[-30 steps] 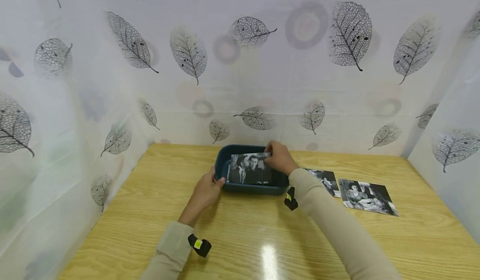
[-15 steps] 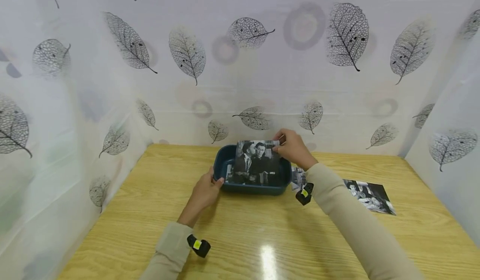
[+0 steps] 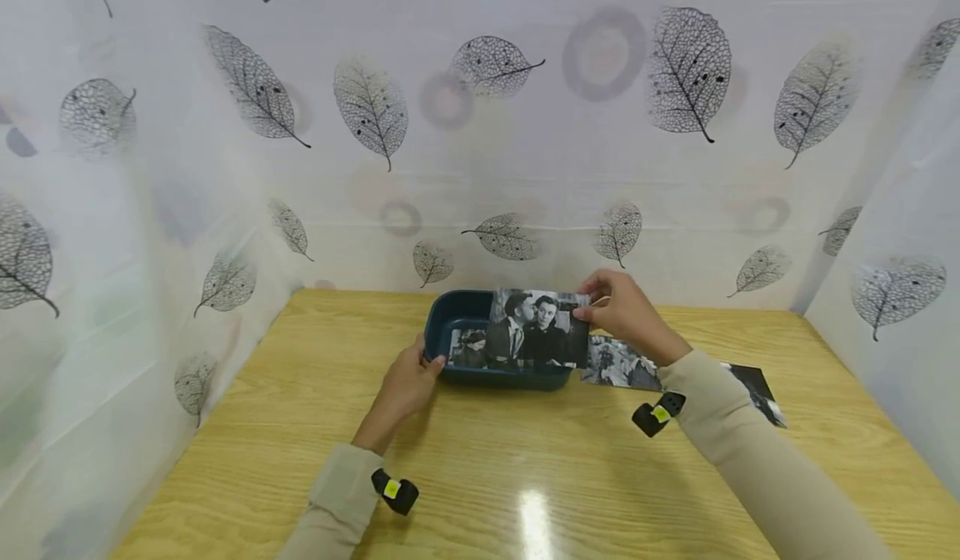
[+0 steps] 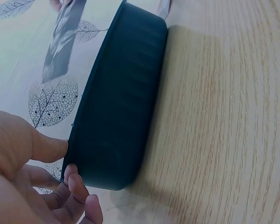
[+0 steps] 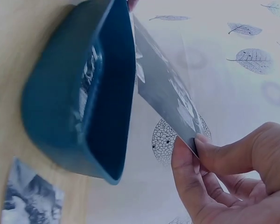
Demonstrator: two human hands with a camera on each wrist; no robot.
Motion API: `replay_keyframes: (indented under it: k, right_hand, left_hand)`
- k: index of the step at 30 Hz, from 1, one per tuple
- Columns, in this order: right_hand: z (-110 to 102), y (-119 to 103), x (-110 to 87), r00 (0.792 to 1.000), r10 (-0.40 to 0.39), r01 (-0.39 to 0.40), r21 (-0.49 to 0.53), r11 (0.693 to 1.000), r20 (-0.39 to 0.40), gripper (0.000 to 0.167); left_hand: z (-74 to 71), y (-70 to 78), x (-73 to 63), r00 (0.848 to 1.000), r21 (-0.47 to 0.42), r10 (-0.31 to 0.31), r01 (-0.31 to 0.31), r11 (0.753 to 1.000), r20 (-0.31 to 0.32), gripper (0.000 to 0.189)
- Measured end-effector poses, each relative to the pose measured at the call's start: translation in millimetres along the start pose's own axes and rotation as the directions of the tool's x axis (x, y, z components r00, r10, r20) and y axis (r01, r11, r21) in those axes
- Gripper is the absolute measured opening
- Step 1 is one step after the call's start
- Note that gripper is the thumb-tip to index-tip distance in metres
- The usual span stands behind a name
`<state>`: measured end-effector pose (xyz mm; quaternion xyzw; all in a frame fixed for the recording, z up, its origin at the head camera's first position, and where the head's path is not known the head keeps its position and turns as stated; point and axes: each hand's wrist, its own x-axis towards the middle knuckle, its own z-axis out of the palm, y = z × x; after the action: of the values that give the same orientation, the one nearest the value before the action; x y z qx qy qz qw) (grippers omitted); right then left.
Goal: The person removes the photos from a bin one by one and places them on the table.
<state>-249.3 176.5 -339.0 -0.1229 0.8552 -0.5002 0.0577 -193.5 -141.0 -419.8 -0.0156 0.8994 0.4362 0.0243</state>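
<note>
My right hand (image 3: 628, 310) pinches a black-and-white photo (image 3: 536, 331) of two people by its right edge, thumb on one face and fingers behind. The photo is raised over the right part of a dark blue plastic bin (image 3: 510, 379), hiding much of its inside. In the right wrist view the held photo (image 5: 165, 86) slants above the bin's rim. My left hand (image 3: 408, 381) grips the bin's left end; in the left wrist view the thumb and fingertips pinch its rim (image 4: 67, 158). Another photo (image 3: 467, 348) shows inside the bin, left of the held one.
Right of the bin a black-and-white photo (image 3: 619, 365) lies on the wooden table (image 3: 480, 460), close to the bin. A further photo (image 3: 759, 393) lies beyond it, partly hidden by the right sleeve. A leaf-patterned curtain (image 3: 525, 168) stands behind the table.
My right hand has lifted the photo up out of the bin and moved it to the right, showing another photo inside. My left hand has stayed on the bin.
</note>
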Motion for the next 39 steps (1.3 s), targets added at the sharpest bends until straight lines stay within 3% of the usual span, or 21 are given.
replay_keyframes:
  k: [9, 15, 26, 39]
  right_hand:
    - [5, 24, -32.2, 0.997, 0.026, -0.029, 0.045, 0.999, 0.07, 0.021]
    - [16, 38, -46.1, 0.99, 0.086, -0.099, 0.118, 0.988, 0.11, 0.022]
    - [30, 65, -60.3, 0.975, 0.131, -0.163, 0.177, 0.971, 0.178, 0.024]
    - [46, 80, -67.2, 0.977, 0.109, -0.132, 0.119, 0.984, 0.185, 0.023]
  left_hand:
    - [-1.6, -0.6, -1.2, 1.0, 0.015, 0.009, -0.009, 1.0, -0.01, 0.065]
    - [-1.6, -1.8, -0.4, 1.0, 0.012, 0.015, -0.015, 1.0, 0.002, 0.065]
    - [-0.9, -1.0, 1.0, 1.0, 0.016, 0.007, -0.007, 1.0, 0.006, 0.065]
    - [0.2, -1.1, 2.2, 1.0, 0.002, -0.002, 0.002, 1.0, -0.003, 0.065]
